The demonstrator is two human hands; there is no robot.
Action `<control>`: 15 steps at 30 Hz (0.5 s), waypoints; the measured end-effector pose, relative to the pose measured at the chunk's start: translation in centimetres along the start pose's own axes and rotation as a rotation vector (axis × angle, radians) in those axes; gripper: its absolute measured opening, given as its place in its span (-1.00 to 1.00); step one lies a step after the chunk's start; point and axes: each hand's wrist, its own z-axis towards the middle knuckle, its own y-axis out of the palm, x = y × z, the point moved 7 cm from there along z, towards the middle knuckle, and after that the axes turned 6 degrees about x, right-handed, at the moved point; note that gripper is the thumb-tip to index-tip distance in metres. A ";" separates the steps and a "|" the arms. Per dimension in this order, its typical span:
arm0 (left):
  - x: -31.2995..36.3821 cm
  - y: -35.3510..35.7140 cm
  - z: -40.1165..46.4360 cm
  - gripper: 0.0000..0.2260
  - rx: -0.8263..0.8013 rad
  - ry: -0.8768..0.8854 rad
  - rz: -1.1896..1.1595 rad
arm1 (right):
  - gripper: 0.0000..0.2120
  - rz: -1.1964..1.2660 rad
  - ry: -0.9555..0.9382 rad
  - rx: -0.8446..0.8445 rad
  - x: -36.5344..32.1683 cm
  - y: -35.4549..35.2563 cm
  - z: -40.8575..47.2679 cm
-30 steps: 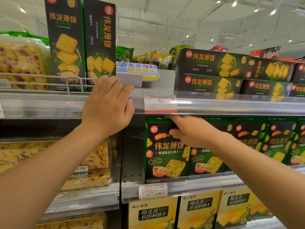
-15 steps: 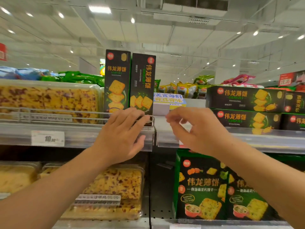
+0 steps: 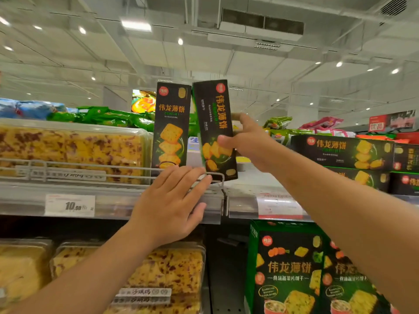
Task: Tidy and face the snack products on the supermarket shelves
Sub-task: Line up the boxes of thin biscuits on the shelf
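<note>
The right hand (image 3: 247,143) pinches a tall, matte black cracker box (image 3: 215,130) — tilted — at the shelf's (image 3: 113,200) front edge; the left hand (image 3: 172,202) rests flat-fingered on the wire rail (image 3: 90,171), hiding the box's foot.

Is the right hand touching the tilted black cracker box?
Touching. The head view shows the right hand holding the tilted black cracker box, thumb on its front, fingers behind its right edge.
</note>
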 end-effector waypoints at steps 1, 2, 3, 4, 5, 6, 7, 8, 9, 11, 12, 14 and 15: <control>0.0 0.0 0.0 -0.57 0.004 -0.001 0.001 | -0.52 -0.053 -0.022 -0.004 -0.4 -1.1 0.1; 0.0 0.0 -0.1 -0.57 0.010 -0.002 0.004 | -0.52 -0.112 -0.038 -0.010 -0.8 -2.2 0.2; 0.0 0.0 -0.1 -0.57 0.017 -0.001 0.006 | -0.52 -0.183 -0.046 -0.014 -1.1 -3.3 0.2; 0.1 0.0 -0.1 -0.57 0.023 0.001 0.006 | -0.51 -0.276 -0.051 -0.018 -1.1 -4.1 0.0; 0.1 -0.1 -0.1 -0.57 0.028 0.004 0.008 | -0.48 -0.391 -0.060 -0.022 -1.1 -4.8 -0.2; 0.1 -0.1 -0.1 -0.57 0.030 0.006 0.010 | -0.45 -0.518 -0.073 -0.022 -1.0 -5.3 -0.3; 0.1 -0.1 -0.1 -0.57 0.032 0.008 0.014 | -0.43 -0.643 -0.085 -0.021 -0.9 -5.7 -0.4; 0.1 -0.1 -0.1 -0.56 0.033 0.008 0.015 | -0.42 -0.746 -0.090 -0.035 -0.6 -5.9 -0.5; 0.1 -0.1 -0.1 -0.56 0.034 0.008 0.014 | -0.41 -0.814 -0.085 -0.068 -0.3 -5.9 -0.7; 0.1 -0.1 -0.1 -0.56 0.039 0.009 0.014 | -0.39 -0.901 -0.082 -0.161 0.5 -5.3 -1.1; 0.1 -0.1 -0.1 -0.56 0.039 0.009 0.016 | -0.39 -0.937 -0.092 -0.206 0.8 -5.0 -1.3; 0.1 -0.1 -0.1 -0.56 0.036 0.005 0.022 | -0.39 -1.008 -0.120 -0.282 1.3 -4.3 -1.7; 0.1 -0.1 -0.1 -0.57 0.032 0.003 0.024 | -0.39 -1.047 -0.130 -0.316 1.5 -4.0 -1.9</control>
